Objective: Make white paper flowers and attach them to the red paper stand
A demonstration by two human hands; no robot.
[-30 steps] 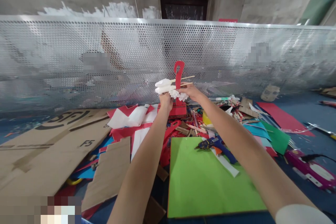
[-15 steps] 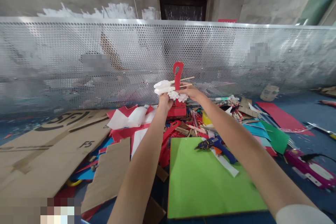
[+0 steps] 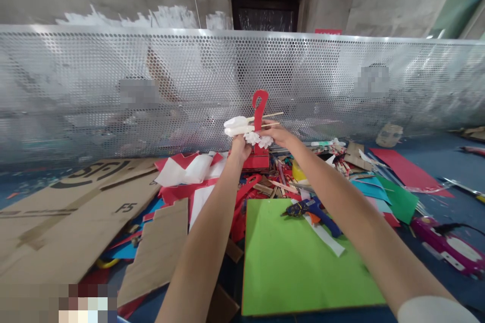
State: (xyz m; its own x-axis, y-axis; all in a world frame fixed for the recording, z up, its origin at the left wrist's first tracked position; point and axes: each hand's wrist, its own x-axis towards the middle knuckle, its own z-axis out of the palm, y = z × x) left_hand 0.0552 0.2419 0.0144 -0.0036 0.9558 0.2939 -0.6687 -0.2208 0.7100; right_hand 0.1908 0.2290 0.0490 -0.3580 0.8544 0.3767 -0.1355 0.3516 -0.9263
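Observation:
Two thin wooden sticks with smooth white padded ends lie across a red hook-shaped cardboard piece, which stands upright on a red base. My left hand is closed just below the white ends, its fingertips partly hidden. On the other side, my right hand has its fingers bent around the bare part of the sticks, close to the red hook. White ruffled paper tufts sit between both hands, in front of the hook. Exactly which fingers touch the tufts I cannot tell.
A blue glue gun rests on a green board. Flat cardboard lies at left, beside red and white paper scraps. A purple device is at right. Behind stands a perforated metal barrier.
Hands, sticks and red hook appear very slightly further right in the picture, along with a small shift of the whole view. Both hands keep the same grip.

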